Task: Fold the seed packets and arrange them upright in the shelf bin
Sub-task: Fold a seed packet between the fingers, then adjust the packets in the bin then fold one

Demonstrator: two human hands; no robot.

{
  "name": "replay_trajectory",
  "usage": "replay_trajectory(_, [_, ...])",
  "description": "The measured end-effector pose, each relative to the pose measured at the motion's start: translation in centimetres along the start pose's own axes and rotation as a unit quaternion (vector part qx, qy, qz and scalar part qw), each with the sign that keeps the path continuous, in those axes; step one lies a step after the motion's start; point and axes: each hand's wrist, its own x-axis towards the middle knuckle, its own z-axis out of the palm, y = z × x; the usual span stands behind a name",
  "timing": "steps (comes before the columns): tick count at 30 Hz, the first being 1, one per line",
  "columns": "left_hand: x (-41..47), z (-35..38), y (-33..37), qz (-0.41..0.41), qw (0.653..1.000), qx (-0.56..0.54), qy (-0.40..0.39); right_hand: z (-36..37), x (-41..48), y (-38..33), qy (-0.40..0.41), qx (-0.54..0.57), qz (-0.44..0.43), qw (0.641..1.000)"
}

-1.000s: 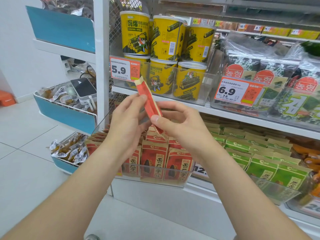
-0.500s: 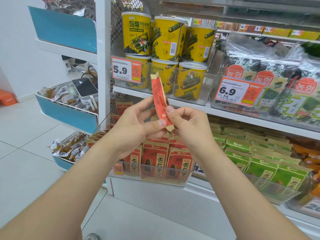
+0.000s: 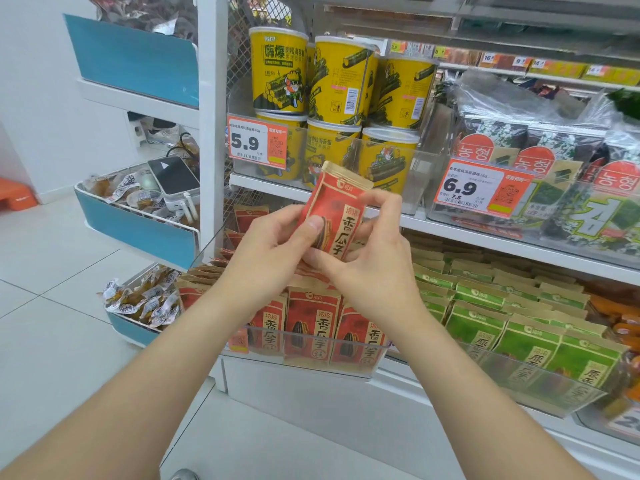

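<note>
Two grips were on one red seed packet (image 3: pixel 337 209), held in the air above the far rows of the clear shelf bin (image 3: pixel 301 366) and touching nothing in it. The left grip (image 3: pixel 273 244) had its thumb pressed on the printed face, with the other fingers wrapped behind and mostly hidden. The right grip (image 3: pixel 372 258) pinched the right edge, fingertips up near the top corner. The packet faced us, top tipped slightly right. We couldn't tell whether a crease was set.

Risks as we judged them:
- The fold could spring back. The paper looked stiff and the seeds bulked it out, so a soft crease would open and the packet would slump instead of standing.
- The hold was mostly on the edges. Shifting to one grip for the drop-in could let it slip, either flat into the bin or past the near wall to the floor (image 3: pixel 86 341).
- The near rows of red packets (image 3: pixel 313 320) looked tightly packed. Forcing one in there could tip its neighbours forward. Any gap was hidden behind our grips.
- Green packets (image 3: pixel 519 327) sat just right in the next bin. A drift right would have put it in the wrong stock.
- The bin seemed to overhang the shelf edge, so a hard push on its near end might have tilted it.
</note>
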Motion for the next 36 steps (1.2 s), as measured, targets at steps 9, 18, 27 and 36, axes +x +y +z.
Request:
replay_trajectory(9, [0.5,-1.3,-1.2,0.177,0.927,0.329,0.021,-0.2,1.2,-0.4,0.042,0.023,-0.09,0.995])
replay_trajectory(18, [0.2,-2.2,0.1,0.075,0.976,0.158,0.129,0.0,1.8,0.2,0.147,0.057,-0.064,0.985])
replay_trajectory(27, [0.1,-1.3,0.7,0.033,0.979,-0.026,0.201,0.0,1.5,-0.7,0.174,0.057,-0.107,0.977])
replay_trajectory(36, [0.5,-2.1,-0.2,0.025,0.975,0.058,0.212,-0.9,1.3,-0.9,-0.091,0.099,0.043,0.99])
